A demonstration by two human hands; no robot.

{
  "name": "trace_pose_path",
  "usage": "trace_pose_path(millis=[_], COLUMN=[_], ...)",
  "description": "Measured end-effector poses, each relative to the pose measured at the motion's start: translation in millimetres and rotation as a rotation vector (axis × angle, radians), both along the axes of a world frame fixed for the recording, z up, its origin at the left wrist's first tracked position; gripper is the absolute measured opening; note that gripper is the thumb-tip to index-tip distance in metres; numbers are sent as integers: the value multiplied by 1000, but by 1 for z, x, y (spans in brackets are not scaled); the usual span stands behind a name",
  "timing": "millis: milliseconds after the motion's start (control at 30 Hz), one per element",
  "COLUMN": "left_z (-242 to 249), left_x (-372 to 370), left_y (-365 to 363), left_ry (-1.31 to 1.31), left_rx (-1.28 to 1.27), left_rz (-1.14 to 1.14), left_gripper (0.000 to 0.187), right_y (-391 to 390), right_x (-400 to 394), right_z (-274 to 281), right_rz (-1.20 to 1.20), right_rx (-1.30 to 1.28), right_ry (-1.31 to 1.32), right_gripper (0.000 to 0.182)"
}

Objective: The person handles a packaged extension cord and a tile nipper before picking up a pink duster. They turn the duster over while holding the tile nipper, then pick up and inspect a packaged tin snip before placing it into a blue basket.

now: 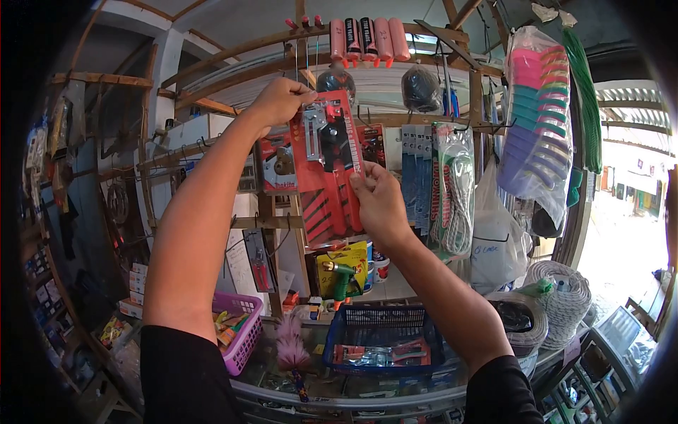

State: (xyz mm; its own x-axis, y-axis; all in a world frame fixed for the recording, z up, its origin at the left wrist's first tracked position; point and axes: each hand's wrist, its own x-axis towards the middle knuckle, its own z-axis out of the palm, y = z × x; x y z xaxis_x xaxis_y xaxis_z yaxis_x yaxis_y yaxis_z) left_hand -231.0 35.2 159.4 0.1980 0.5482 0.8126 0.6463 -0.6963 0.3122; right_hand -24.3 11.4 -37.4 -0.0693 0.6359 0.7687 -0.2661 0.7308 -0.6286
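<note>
A red carded tool pack hangs upright in front of me. Under its clear cover lies a tool with a silver and black head and two red handles, which looks like a wire stripper. At the pack's top edge, beside a thin hanging hook, my left hand has its fingers closed on the card. My right hand grips the right edge lower down, thumb on the front. Behind the pack is a red Makita pack. Whether the pack's top is still on the hook cannot be made out.
Below, a blue basket with packaged items, a pink basket and a pink duster stand on the glass counter. A green spray nozzle is ahead. On the right hang a cable pack and bagged colored plastic items above rope coils.
</note>
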Motion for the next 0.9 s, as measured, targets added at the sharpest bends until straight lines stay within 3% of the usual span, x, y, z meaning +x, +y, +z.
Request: trace_pose_path(millis=[100, 367, 567, 900], left_z=[2, 10, 12, 9], left_x=[-1, -1, -8, -4], left_y=[-4, -5, 3, 4], left_ry=[-16, -92, -176, -224], left_rx=[-83, -290, -454, -484], left_rz=[-10, -94, -350, -313], left_gripper=[24, 23, 20, 19], right_y=[-6, -64, -59, -71], right_x=[3, 29, 48, 37], right_z=[5, 40, 58, 45], right_rz=[44, 199, 175, 261], right_rx=[-40, -164, -81, -186], right_ry=[14, -44, -83, 59], right_gripper=[31, 27, 26, 24])
